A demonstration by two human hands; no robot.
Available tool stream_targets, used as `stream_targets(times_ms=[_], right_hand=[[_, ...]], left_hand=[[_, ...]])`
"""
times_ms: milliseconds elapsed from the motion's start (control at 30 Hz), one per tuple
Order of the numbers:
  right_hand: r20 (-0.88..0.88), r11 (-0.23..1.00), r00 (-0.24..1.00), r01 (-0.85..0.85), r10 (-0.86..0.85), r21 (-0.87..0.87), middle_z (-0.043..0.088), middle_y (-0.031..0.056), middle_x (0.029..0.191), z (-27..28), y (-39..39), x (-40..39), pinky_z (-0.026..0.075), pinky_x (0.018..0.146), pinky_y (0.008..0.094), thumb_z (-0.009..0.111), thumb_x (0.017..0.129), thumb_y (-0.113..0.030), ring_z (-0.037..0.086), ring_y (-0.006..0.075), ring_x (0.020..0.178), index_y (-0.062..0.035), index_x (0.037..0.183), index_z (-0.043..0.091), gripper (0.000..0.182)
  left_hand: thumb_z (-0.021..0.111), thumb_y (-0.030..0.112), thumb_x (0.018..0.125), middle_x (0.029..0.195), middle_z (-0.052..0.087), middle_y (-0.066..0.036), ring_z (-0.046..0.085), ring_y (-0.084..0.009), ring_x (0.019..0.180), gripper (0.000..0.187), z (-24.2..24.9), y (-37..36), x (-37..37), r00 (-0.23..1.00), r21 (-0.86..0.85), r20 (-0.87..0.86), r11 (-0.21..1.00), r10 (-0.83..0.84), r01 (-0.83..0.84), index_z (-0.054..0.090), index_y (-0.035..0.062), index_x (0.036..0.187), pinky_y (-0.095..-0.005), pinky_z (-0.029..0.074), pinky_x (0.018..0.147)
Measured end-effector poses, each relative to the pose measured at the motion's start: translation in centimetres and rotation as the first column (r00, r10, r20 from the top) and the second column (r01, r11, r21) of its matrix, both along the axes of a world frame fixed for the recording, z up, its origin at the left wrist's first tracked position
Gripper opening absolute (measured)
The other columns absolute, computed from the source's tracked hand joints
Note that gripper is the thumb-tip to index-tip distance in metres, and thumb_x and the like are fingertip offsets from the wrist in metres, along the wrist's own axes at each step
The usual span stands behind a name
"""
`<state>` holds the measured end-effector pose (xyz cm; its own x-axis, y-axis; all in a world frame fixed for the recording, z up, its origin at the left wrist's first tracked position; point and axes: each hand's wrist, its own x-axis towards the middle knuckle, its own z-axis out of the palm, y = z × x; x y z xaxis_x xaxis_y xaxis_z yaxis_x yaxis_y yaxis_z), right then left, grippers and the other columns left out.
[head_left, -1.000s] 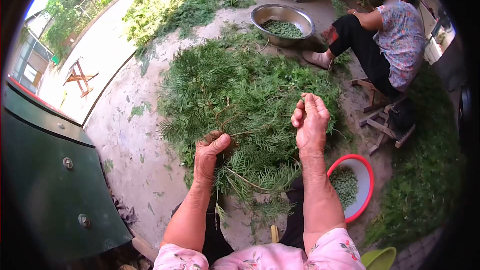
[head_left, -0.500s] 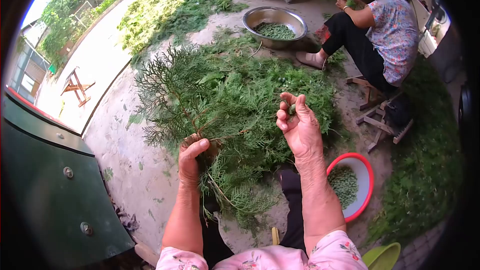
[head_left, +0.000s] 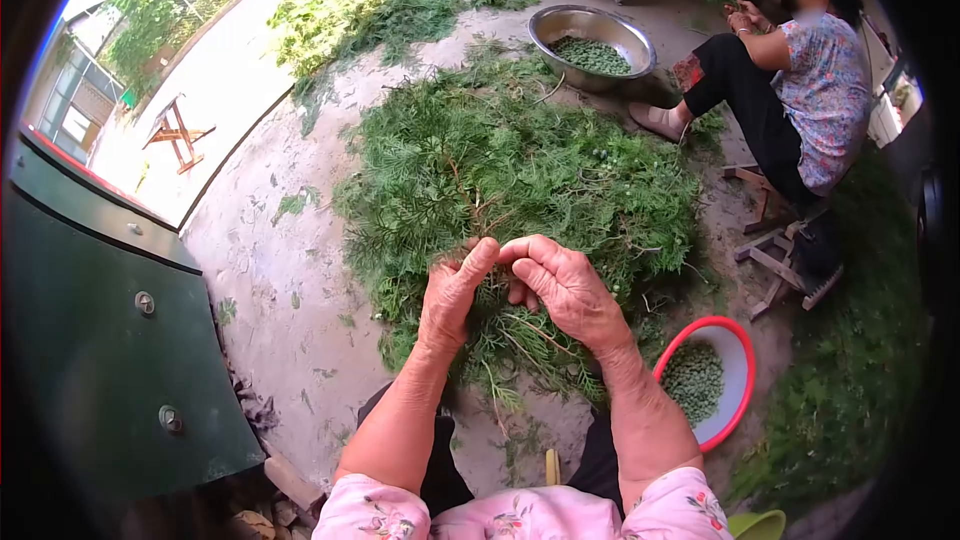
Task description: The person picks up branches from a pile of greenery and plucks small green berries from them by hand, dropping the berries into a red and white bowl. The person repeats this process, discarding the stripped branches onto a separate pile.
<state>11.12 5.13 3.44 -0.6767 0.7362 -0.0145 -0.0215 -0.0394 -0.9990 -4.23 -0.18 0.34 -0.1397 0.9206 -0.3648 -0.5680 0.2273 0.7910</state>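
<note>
head view: left hand [head_left: 455,290] and right hand [head_left: 565,290] meet, fingers curled inward.

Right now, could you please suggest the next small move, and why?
Probably a light plucking pull with the right hand, the left hand steadying the branch. The right fingertips are up by the left thumb, and the bowl near the right forearm holds green berries. I cannot see what the right grip holds.
</note>
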Motion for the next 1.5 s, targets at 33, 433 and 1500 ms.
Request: stream_targets(times_ms=[33,433,1500], right_hand=[[0.013,0.996,0.999,0.036,-0.037,0.078,0.056,0.0021,0.077,-0.1,-0.3,-0.2,0.044,0.054,0.0200,0.047,0.091,-0.011,0.054,0.0065,0.062,-0.0017,0.104,0.055,0.018],[-0.410,0.855,0.753,0.413,-0.514,-0.313,0.057,0.0048,0.078,-0.3,2.6,1.7,0.044,0.056,0.0234,0.053,0.089,-0.017,0.055,0.0117,0.067,-0.0014,0.091,0.056,0.015],[-0.584,0.874,0.677,0.193,-0.448,-0.446,0.048,-0.0004,0.065,-0.4,4.3,3.7,0.033,0.041,0.0204,0.054,0.088,-0.015,0.041,0.0067,0.048,-0.0054,0.121,0.049,0.034]], left_hand=[[0.063,0.029,0.083,0.079,0.060,-0.001,0.055,-0.0090,0.067,0.026,0.4,0.1,0.4,0.998,0.060,-0.066,0.998,0.017,-0.013,0.060,0.0038,0.090,-0.0233,0.045,0.060],[0.069,0.012,0.077,0.083,0.060,0.001,0.056,-0.0093,0.073,0.014,-0.1,0.0,-0.6,0.992,0.070,0.033,0.990,0.123,-0.125,0.059,0.0075,0.087,-0.0243,0.048,0.066],[0.068,0.016,0.078,0.080,0.062,-0.001,0.058,-0.0115,0.071,0.013,-0.6,0.4,-2.7,1.000,0.008,0.011,1.000,0.023,-0.023,0.060,0.0071,0.084,-0.0249,0.048,0.068]])
